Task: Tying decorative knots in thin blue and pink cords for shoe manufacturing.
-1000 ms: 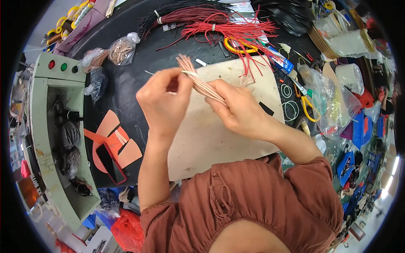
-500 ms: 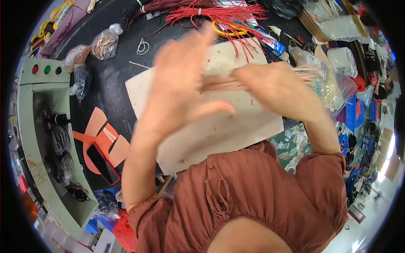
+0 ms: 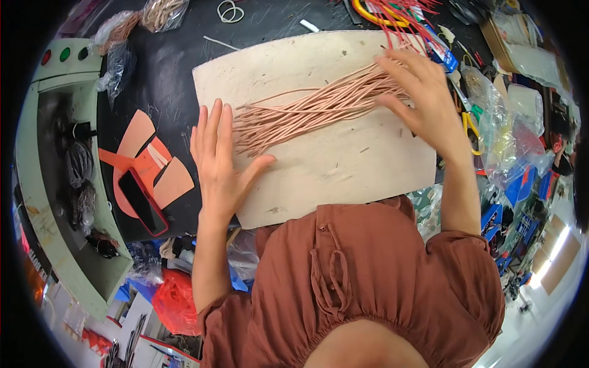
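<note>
A loose bundle of thin tan cords (image 3: 319,110) lies spread across a pale board (image 3: 343,165) in front of me. My left hand (image 3: 222,162) is beside the bundle's left end, fingers stretched out and thumb apart. At the other end, my right hand (image 3: 420,92) is open over the cords, its fingers spread and slightly bent. It hides the right ends of the bundle, and I cannot tell whether it touches them. Red cords (image 3: 399,18) reach down to the board's far right edge.
On the left lie a phone (image 3: 144,202) and flat tan and orange pieces (image 3: 136,134), next to a green metal cabinet (image 3: 113,264). Yellow-handled scissors (image 3: 471,132) and clear plastic bags (image 3: 509,135) are on the right. A white cord loop (image 3: 230,11) lies at the back.
The cords were held in my right hand above the board; now they lie spread on it. My hands have moved apart, the left one lower and leftward. The view has shifted too.
</note>
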### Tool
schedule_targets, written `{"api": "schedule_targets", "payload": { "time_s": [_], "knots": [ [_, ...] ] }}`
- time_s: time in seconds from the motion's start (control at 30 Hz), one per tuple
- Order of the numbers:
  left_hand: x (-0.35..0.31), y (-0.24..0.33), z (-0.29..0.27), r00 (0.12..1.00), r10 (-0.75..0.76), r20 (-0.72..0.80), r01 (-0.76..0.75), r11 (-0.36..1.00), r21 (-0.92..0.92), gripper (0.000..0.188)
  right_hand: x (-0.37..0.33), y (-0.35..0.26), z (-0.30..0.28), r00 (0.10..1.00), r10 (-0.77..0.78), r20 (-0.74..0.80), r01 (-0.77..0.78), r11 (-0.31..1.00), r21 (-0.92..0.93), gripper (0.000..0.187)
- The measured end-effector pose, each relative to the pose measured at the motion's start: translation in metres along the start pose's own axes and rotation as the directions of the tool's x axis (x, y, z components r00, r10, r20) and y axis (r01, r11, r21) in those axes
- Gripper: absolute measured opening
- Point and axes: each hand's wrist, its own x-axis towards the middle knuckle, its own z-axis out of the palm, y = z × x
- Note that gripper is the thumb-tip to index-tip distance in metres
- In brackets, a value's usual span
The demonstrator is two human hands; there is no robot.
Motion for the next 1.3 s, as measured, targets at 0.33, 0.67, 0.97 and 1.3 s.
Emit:
{"api": "schedule_targets", "payload": {
  "time_s": [0.33,0.67,0.97,1.3],
  "knots": [
    [-0.015,-0.005,0.004,0.922,-0.326,-0.207,0.222,0.887,-0.404,0.055,0.024,-0.047,0.067,0.998,-0.011,-0.068,0.034,0.936,0.351,0.006],
    [0.019,0.029,-0.012,0.884,0.31,-0.349,-0.255,0.947,0.196,0.032,0.048,-0.081,0.025,0.991,-0.129,-0.027,0.13,0.916,0.379,0.004],
    [0.029,0.037,-0.026,0.851,-0.414,0.322,0.321,-0.075,-0.944,0.009,0.049,-0.075,0.019,0.99,0.113,0.083,-0.133,0.561,0.817,0.015],
    [0.04,0.051,-0.002,0.82,-0.518,0.244,0.115,-0.268,-0.957,0.019,0.045,-0.095,0.043,0.971,0.238,0.021,-0.113,0.379,0.918,0.016]
  ]
}}
